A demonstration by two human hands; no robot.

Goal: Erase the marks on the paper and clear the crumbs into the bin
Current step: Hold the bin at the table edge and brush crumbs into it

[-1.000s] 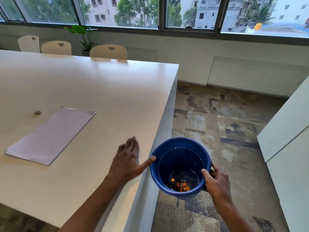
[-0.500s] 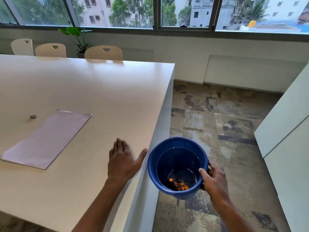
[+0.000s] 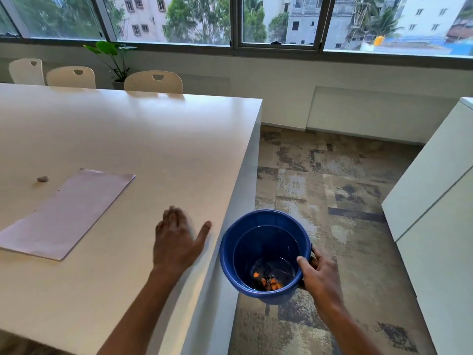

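Observation:
A pale sheet of paper (image 3: 64, 213) lies flat on the white table (image 3: 143, 149), left of my hands. A small grey eraser (image 3: 42, 179) rests on the table just beyond the paper's left side. My left hand (image 3: 176, 242) lies flat on the tabletop near the right edge, fingers together and thumb out, holding nothing. My right hand (image 3: 318, 274) grips the rim of a blue bin (image 3: 230, 249), held in the air just off the table's edge, slightly below its top. Orange and dark scraps (image 3: 267, 280) sit at the bin's bottom.
Three cream chairs (image 3: 153, 82) and a potted plant (image 3: 112, 60) stand at the table's far side under the windows. White cabinets (image 3: 435, 213) line the right. Patterned carpet (image 3: 320, 175) covers the floor between table and cabinets.
My left hand has slid back from the table edge toward me and to the left, its thumb moving away from the bin's rim. The bin stays beside the edge in my right hand.

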